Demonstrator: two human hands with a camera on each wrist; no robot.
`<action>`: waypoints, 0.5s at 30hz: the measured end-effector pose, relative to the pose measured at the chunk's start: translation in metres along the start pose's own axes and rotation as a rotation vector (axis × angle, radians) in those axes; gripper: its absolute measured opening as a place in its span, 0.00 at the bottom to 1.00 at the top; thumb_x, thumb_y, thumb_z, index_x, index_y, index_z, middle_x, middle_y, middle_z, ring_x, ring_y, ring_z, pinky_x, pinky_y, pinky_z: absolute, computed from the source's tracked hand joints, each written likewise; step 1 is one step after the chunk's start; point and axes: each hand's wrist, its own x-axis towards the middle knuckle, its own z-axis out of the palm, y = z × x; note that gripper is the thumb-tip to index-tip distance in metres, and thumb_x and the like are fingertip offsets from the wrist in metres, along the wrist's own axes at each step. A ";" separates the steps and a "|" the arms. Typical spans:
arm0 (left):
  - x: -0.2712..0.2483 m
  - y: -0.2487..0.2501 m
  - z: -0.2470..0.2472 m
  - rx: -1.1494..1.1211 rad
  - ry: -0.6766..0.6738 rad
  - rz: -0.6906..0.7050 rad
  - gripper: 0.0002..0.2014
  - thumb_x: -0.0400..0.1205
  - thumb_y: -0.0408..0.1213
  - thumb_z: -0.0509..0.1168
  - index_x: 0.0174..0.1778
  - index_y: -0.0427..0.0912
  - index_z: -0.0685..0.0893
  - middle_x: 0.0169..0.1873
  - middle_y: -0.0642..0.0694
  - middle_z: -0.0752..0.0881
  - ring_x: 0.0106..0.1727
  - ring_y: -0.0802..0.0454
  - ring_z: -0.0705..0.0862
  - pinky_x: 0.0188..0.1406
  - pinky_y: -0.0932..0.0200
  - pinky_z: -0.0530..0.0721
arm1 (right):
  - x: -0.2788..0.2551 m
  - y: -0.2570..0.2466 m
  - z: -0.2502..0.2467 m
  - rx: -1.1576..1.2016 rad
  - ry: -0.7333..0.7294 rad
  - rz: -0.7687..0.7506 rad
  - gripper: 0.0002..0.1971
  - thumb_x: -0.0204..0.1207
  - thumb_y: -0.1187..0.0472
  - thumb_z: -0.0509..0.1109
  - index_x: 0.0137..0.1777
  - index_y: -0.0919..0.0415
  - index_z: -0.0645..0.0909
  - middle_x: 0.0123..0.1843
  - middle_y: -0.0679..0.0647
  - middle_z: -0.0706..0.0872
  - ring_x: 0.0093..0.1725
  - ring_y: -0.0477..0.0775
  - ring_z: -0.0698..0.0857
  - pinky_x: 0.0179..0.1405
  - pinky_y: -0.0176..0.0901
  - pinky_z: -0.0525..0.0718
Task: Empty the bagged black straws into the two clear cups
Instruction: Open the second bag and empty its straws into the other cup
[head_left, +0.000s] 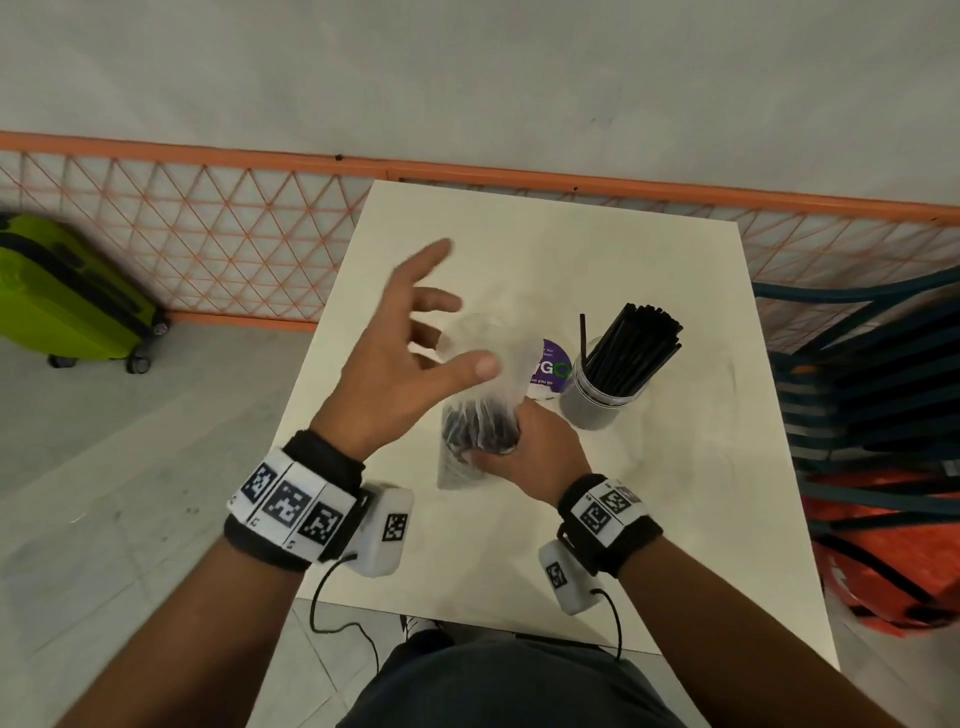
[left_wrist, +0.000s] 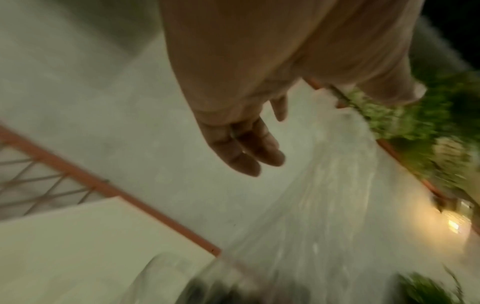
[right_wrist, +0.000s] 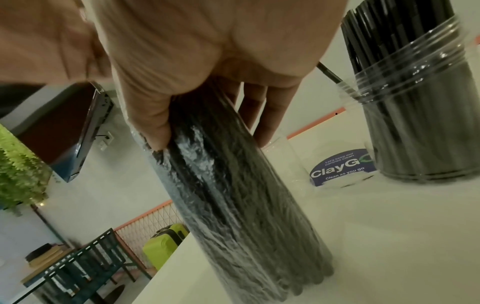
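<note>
A clear bag of black straws (head_left: 475, 421) stands upright on the white table (head_left: 519, 561), its base on the tabletop. My right hand (head_left: 524, 457) grips the bag around its middle; in the right wrist view its fingers (right_wrist: 161, 115) wrap the bag (right_wrist: 233, 195). My left hand (head_left: 431, 301) hovers open with spread fingers by the bag's slack top; in the left wrist view the hand (left_wrist: 241, 148) holds nothing. One clear cup (head_left: 608, 389) to the right is packed with black straws. An empty clear cup (right_wrist: 283, 158) stands just behind the bag.
A purple round sticker (head_left: 551, 364) lies on the table between the bag and the full cup. An orange mesh fence (head_left: 208, 234) runs behind the table, with a green suitcase (head_left: 67, 296) on the floor at left. Stacked dark chairs (head_left: 872, 384) and an orange bag (head_left: 883, 545) crowd the right side.
</note>
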 end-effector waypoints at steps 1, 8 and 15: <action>-0.007 -0.014 -0.001 -0.025 0.021 -0.054 0.53 0.62 0.63 0.77 0.82 0.65 0.58 0.65 0.52 0.78 0.53 0.62 0.82 0.50 0.64 0.86 | 0.000 0.001 0.000 0.003 0.015 0.006 0.23 0.66 0.41 0.81 0.51 0.50 0.74 0.40 0.38 0.78 0.41 0.46 0.81 0.39 0.41 0.75; -0.052 -0.114 0.054 -0.088 -0.150 -0.442 0.45 0.66 0.54 0.83 0.78 0.53 0.70 0.63 0.52 0.87 0.64 0.53 0.87 0.61 0.55 0.88 | 0.000 0.018 0.021 0.242 -0.064 0.080 0.37 0.61 0.46 0.84 0.68 0.49 0.71 0.55 0.40 0.85 0.48 0.37 0.85 0.47 0.38 0.83; -0.065 -0.148 0.075 -0.086 0.010 -0.479 0.07 0.78 0.32 0.76 0.48 0.46 0.87 0.39 0.61 0.90 0.43 0.76 0.87 0.51 0.74 0.82 | 0.000 0.034 0.031 0.202 -0.071 0.071 0.30 0.64 0.49 0.83 0.66 0.48 0.77 0.51 0.31 0.82 0.48 0.25 0.80 0.47 0.19 0.76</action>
